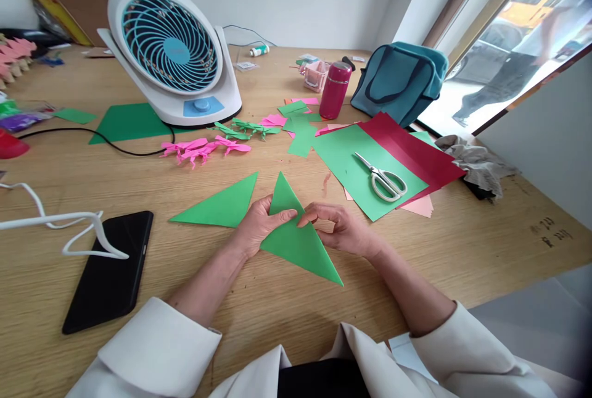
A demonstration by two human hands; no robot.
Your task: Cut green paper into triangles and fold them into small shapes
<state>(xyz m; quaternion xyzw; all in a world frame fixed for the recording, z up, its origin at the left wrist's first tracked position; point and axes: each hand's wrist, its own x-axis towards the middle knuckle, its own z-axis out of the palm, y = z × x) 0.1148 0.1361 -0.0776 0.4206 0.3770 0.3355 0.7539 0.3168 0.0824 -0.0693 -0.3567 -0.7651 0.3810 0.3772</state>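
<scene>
A green paper triangle (298, 247) is held in front of me, just above the wooden table. My left hand (259, 222) grips its left side, thumb lying on top and the other fingers hidden behind. At its right edge, my right hand (345, 228) pinches the paper between thumb and bent fingers. Beside my left hand a second green triangle (219, 203) lies flat on the table. To the right, white-handled scissors (383, 179) rest on a light green sheet (337, 154), over dark red sheets (393, 142).
A white fan (173, 46) stands at the back left. Pink folded paper figures (203, 150) and green ones (245, 129) lie before it. A black phone (111, 268) and white cable (97, 225) are at left. A red flask (335, 91) and teal bag (400, 80) stand behind.
</scene>
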